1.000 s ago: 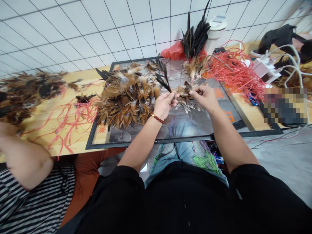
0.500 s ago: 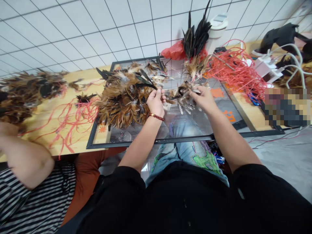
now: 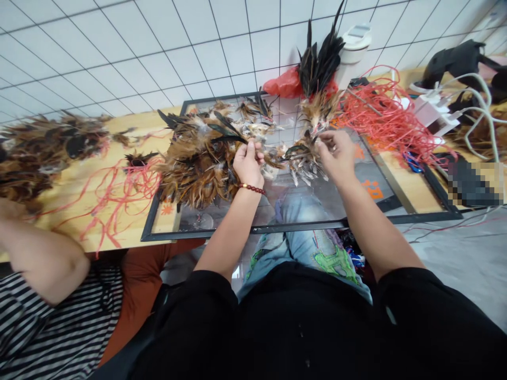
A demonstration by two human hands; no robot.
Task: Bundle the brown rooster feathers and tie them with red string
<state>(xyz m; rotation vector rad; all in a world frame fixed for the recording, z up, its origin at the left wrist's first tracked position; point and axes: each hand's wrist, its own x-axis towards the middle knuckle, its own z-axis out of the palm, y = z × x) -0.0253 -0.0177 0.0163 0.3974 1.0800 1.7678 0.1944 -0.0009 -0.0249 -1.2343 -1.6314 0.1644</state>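
My left hand (image 3: 249,161), with a beaded bracelet at the wrist, pinches long dark feathers (image 3: 232,132) that point up and left. Just beyond and left of it spreads a big heap of brown feathers (image 3: 198,174). My right hand (image 3: 337,153) is curled at the right edge of a small pile of grey-brown feathers (image 3: 303,161). Its thumb and fingertips come close together; whatever lies between them is too small to make out. Both hands are over a black-framed glass panel (image 3: 257,229) on the table.
Tangled red raffia string (image 3: 380,113) lies right, near white chargers (image 3: 435,108) and cables. Black feathers (image 3: 319,60) stand in a red bag (image 3: 283,84) by the tiled wall. At left are more feathers (image 3: 51,142), red strands (image 3: 114,206) and another person's arm (image 3: 43,253).
My right hand has shifted right and slightly up from the small feather pile. My left hand has moved a little left and down, still pinching the dark feathers.
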